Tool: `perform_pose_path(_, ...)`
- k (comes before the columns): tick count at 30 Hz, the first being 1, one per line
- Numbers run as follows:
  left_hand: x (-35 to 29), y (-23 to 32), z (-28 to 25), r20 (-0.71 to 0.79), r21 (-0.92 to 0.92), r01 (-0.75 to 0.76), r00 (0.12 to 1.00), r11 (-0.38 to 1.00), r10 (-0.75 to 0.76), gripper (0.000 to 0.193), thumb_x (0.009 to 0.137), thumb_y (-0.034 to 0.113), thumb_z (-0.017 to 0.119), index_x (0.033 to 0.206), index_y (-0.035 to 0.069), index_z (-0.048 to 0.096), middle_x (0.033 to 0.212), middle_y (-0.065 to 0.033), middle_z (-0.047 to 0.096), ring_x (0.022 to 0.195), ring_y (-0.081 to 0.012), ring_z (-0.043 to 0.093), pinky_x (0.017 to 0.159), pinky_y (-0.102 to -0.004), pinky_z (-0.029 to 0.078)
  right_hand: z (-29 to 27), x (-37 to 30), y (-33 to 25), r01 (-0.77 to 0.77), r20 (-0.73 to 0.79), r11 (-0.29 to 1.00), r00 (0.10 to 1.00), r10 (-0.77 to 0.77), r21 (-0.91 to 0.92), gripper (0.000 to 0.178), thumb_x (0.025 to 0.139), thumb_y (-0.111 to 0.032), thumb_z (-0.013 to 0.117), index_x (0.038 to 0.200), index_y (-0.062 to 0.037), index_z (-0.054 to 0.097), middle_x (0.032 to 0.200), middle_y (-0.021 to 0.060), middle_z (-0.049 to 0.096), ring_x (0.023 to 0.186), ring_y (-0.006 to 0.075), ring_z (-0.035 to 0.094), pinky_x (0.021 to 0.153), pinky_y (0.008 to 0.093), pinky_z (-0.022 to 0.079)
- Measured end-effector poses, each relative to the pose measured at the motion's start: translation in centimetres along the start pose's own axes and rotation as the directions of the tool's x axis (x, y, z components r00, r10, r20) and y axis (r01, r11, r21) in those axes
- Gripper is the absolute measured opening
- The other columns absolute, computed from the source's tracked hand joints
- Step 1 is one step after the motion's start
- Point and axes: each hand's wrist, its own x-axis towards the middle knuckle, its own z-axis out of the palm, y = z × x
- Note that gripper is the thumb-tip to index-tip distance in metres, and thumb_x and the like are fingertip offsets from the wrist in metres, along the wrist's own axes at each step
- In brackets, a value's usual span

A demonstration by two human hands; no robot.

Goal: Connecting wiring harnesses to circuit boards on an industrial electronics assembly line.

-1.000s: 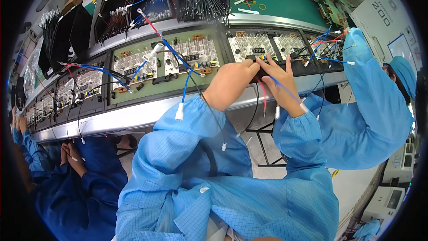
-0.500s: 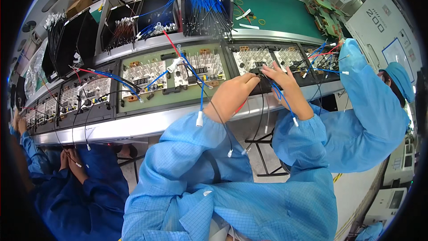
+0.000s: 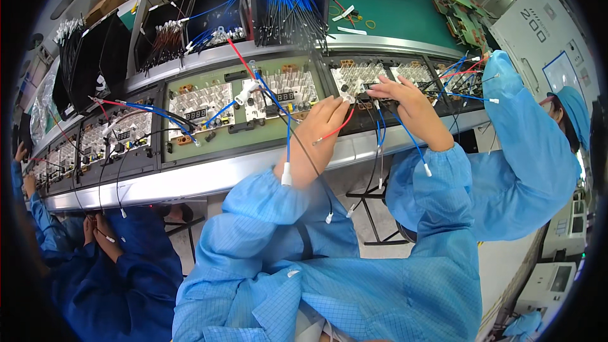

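Reaching over the bench, my left hand has its fingers stretched toward the lower left corner of a white circuit board. A red wire crosses the back of that hand. At the same board's lower edge, my right hand has its fingers extended and slightly apart, the tips by a small black part. Black wires and blue wires hang off the board below my fingers. A blue wire with a white connector dangles over my left wrist. My thumbs are mostly hidden.
Left of my hands, a green-framed fixture holds two wired boards. Black bins of blue and black wires stand behind, by a green mat. A co-worker's blue sleeve is close on the right. Another person's hands are lower left.
My left hand has moved left and down from the black part, away from my right hand. The red wire now lies over its back. My right hand stays at the board.
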Motion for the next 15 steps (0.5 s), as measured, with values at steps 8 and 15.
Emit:
perform_pose_path(8,-2.4,1.6,-2.6,0.072,-0.083,-0.003,0.997,0.997,0.009,0.035,0.079,-0.004,0.06,0.114,-0.003,0.061,0.123,-0.0175,0.059,0.118,-0.0359,0.055,0.097,-0.0411,0.047,1.4,0.7,-0.5,0.045,-0.017,0.967,0.999,-0.05,-0.249,0.06,0.07,0.017,0.038,0.122,-0.0046,0.058,0.118,0.0022,0.068,0.129,0.022,0.049,0.117,0.0515,0.021)
perform_pose_path(15,-3.2,1.6,-4.2,0.077,-0.095,-0.018,0.997,0.995,0.025,0.032,0.079,-0.003,0.06,0.111,0.0,0.061,0.118,-0.0168,0.06,0.112,-0.0355,0.057,0.09,-0.0409,0.05,-0.1,-1.9,0.2,-0.054,-0.311,0.984,0.945,0.105,0.169,0.054,0.073,0.015,0.037,0.117,-0.0029,0.062,0.124,0.0128,0.063,0.132,0.0302,0.047,0.112,0.0402,0.03)
